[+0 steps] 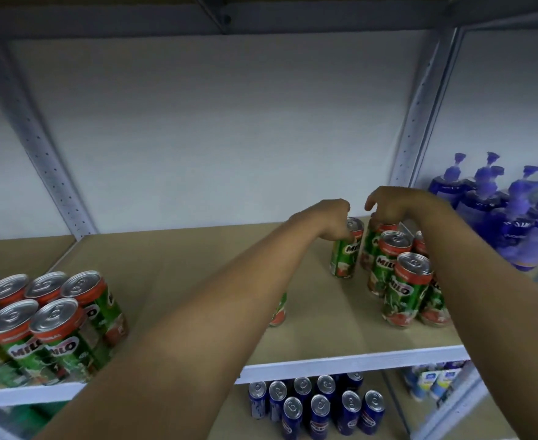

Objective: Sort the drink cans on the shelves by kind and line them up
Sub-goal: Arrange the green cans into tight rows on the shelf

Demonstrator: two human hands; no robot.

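Observation:
Green Milo cans stand on the tan shelf [198, 281]. My left hand [332, 222] grips the top of a lone Milo can [345, 252] near the back. My right hand [388, 206] rests fingers-down on the top of the rearmost can [369, 246] in a tight cluster of several Milo cans [404, 290] at the shelf's right side. Another Milo can [279, 309] shows partly from behind my left forearm. A packed block of Milo cans [39, 325] stands at the front left.
Blue slim cans [318, 408] stand in rows on the shelf below. Purple pump bottles [515, 204] fill the neighbouring bay to the right, past a metal upright [420, 106]. Small cartons [433, 382] sit lower right. A white front rail [340, 360] edges the shelf.

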